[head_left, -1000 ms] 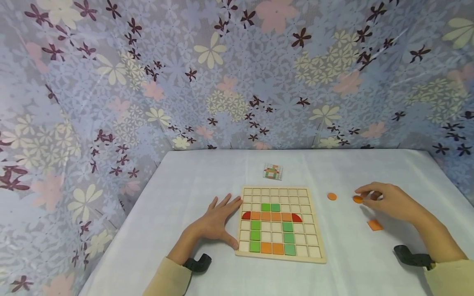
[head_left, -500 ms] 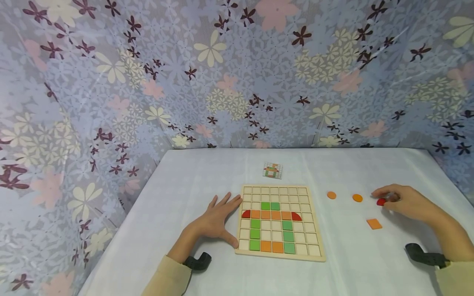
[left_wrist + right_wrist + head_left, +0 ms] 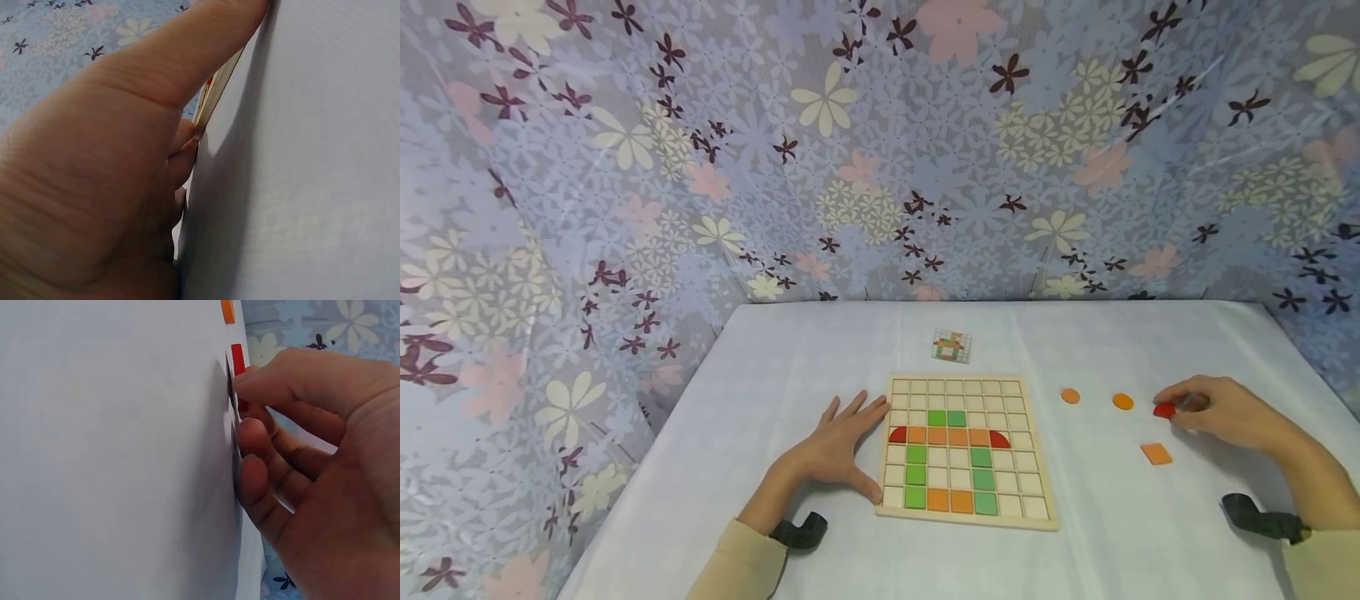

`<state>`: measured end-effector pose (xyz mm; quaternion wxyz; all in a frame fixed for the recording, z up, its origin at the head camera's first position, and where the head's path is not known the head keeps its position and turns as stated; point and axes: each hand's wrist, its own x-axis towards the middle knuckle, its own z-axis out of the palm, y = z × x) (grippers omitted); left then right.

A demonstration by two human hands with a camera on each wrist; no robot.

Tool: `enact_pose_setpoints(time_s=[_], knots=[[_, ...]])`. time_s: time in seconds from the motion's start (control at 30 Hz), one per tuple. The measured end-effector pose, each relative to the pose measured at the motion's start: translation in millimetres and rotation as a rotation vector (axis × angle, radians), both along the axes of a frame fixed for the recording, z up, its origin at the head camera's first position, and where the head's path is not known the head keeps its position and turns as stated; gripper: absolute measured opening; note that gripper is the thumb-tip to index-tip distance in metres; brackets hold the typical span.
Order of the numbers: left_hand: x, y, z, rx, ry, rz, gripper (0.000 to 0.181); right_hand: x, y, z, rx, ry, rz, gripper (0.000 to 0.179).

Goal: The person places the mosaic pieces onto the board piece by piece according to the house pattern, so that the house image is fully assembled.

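A wooden grid board lies on the table with green and orange square tiles and two red quarter-round tiles in its cells. Spread along its left edge, my left hand touches the frame with fingertips and thumb. The left wrist view shows that thumb against the board's side. To the right of the board, my right hand pinches a red tile between thumb and fingers, low over the cloth. In the right wrist view the red tile is partly hidden by the thumb, so its full outline cannot be made out.
Two orange round tiles lie between the board and my right hand. An orange square tile sits nearer, turned askew. Behind the board is a small pattern card. A white cloth covers the table, with a flowered curtain behind it.
My right hand has let go of an orange round tile, leaving it on the cloth, moved right and taken hold of the red tile, which has shifted slightly left. The left hand stays put.
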<state>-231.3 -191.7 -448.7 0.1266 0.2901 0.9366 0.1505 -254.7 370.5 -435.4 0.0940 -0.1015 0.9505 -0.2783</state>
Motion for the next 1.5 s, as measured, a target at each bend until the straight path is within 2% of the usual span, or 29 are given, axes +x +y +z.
enact_pose_setpoints(time_s=[0.37, 0.53, 0.67, 0.9, 1.1, 1.5], knots=[[0.9, -2.2, -4.5, -0.002, 0.014, -0.003, 0.135, 3.5, -29, 8.7, -0.038, 0.023, 0.048, 0.035], [0.0, -1.3, -3.2, 0.017, 0.028, -0.012, 0.135, 1.0, -39, 13.1, -0.02, 0.076, 0.054, 0.036], [0.2, -0.4, -2.1, 0.037, 0.017, -0.016, 0.134, 2.1, -49, 13.8, -0.033, 0.09, 0.052, 0.036], [0.2, -0.7, -2.7, 0.021, 0.012, -0.006, 0.135, 0.6, -74, 13.1, -0.086, 0.144, 0.121, 0.028], [0.1, -1.3, -1.1, 0.031, 0.016, -0.008, 0.135, -2.7, -91, 11.9, -0.114, 0.172, 0.143, 0.028], [-0.1, -2.0, -2.9, 0.032, 0.028, -0.014, 0.134, -9.5, -119, 13.1, -0.196, 0.105, 0.203, 0.03]])
